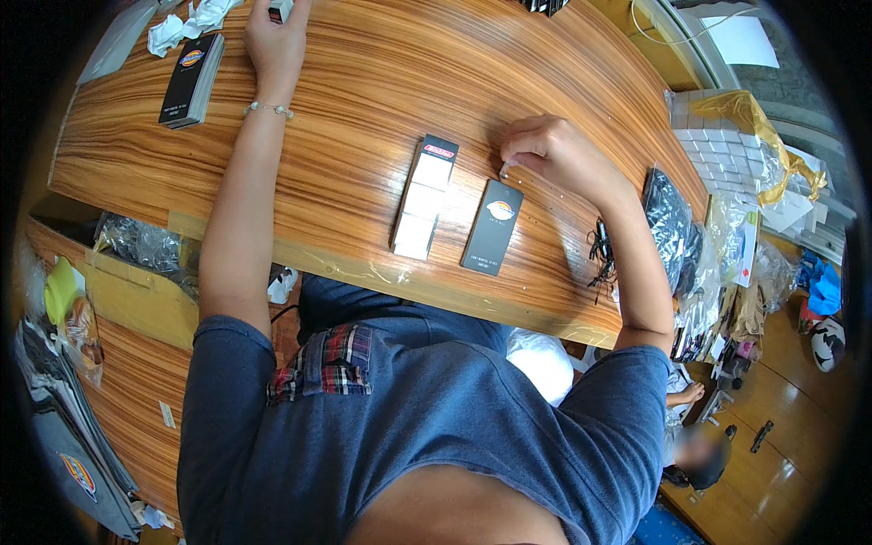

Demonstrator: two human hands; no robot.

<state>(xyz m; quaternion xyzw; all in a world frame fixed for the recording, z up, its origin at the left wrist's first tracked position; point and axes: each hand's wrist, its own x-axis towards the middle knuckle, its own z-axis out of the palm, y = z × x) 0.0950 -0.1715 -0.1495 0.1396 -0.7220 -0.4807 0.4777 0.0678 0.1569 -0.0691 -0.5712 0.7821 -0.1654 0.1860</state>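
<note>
At the far left, my left hand is closed around a small black-and-white stack, partly cut off by the picture's upper edge. My right hand is pinched shut just beyond a black hang tag; a tiny pale bit shows at its fingertips, too small to name. That tag lies flat, with an oval coloured emblem. To its left lies a stack of labels, black at the end with a red-pink mark and glossy white along its length. A thick pile of black tags sits beside my left wrist.
Crumpled white paper lies at the far left. On the right are a tangle of black cords, plastic-wrapped dark goods and stacked white boxes. The wooden table's front edge runs before my body. Another person is at lower right.
</note>
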